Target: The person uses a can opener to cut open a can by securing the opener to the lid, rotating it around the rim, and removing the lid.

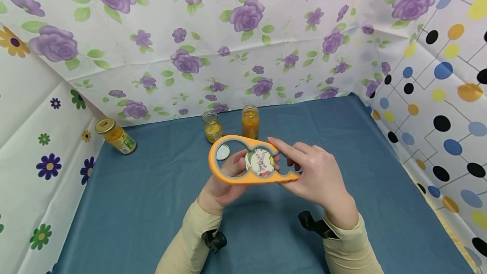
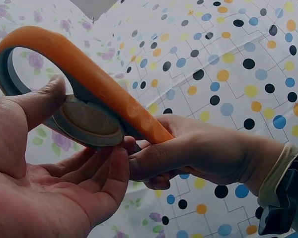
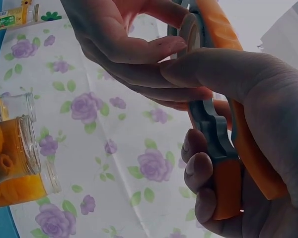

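My right hand [image 1: 316, 168] grips the handle end of an orange jar opener [image 1: 228, 180] with a grey toothed inner edge. A printed jar lid [image 1: 260, 162] sits in one of the opener's rounded gaps. My left hand [image 1: 228, 181] holds that lid from below, thumb at one side and fingertips at the other. In the left wrist view the underside of the lid [image 2: 87, 121] shows between thumb and fingers. The right wrist view shows the right fingers [image 3: 198, 171] curled round the opener's handle [image 3: 227, 188]. Both hands are raised over the blue cloth.
Two lidless glass jars, one yellow-filled [image 1: 213, 129] and one orange-filled [image 1: 250, 124], stand behind the hands. A white lid [image 1: 222, 152] lies near them, seen through the opener. A lidded jar [image 1: 118, 138] stands at the back left. Patterned sheets [image 1: 182, 83] wall in the blue-covered table [image 1: 144, 198].
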`<state>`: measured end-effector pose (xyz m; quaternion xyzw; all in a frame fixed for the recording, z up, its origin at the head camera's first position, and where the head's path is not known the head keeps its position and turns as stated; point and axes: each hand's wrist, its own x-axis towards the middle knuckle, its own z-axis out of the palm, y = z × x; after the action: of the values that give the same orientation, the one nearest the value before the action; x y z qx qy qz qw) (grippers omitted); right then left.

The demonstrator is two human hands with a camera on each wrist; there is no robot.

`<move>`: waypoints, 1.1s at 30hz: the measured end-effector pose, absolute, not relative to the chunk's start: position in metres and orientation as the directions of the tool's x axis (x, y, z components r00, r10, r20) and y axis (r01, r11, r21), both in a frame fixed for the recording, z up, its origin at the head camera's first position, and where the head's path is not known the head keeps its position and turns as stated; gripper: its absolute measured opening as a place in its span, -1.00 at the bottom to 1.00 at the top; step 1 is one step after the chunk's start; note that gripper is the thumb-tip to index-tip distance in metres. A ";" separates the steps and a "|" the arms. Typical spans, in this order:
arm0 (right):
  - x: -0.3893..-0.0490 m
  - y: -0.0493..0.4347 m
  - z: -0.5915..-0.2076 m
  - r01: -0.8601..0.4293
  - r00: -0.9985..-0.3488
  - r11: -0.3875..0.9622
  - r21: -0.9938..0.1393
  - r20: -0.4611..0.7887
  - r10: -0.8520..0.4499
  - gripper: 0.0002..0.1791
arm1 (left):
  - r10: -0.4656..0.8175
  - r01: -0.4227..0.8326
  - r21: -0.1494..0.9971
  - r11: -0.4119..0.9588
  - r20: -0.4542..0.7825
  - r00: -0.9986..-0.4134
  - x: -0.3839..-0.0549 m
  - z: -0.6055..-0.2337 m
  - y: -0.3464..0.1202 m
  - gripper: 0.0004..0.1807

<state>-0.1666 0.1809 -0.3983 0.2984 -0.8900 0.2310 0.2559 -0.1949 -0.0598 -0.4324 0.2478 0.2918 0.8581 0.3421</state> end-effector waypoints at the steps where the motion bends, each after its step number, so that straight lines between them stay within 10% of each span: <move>1: -0.167 0.181 -0.398 -0.649 -0.692 0.715 -0.260 0.592 -0.413 -0.12 | 0.730 -0.439 0.674 -0.594 0.223 -0.646 -0.195 -0.432 -0.060 -0.10; 33: -0.166 0.177 -0.399 -0.650 -0.724 0.670 -0.357 0.557 -0.406 -0.08 | 0.660 -0.340 0.793 -0.506 0.101 -0.745 -0.193 -0.429 -0.065 -0.31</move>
<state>-0.1663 0.1774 -0.3992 0.2979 -0.8866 0.2759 0.2215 -0.1926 -0.0647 -0.4290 0.1999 0.3993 0.8444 0.2960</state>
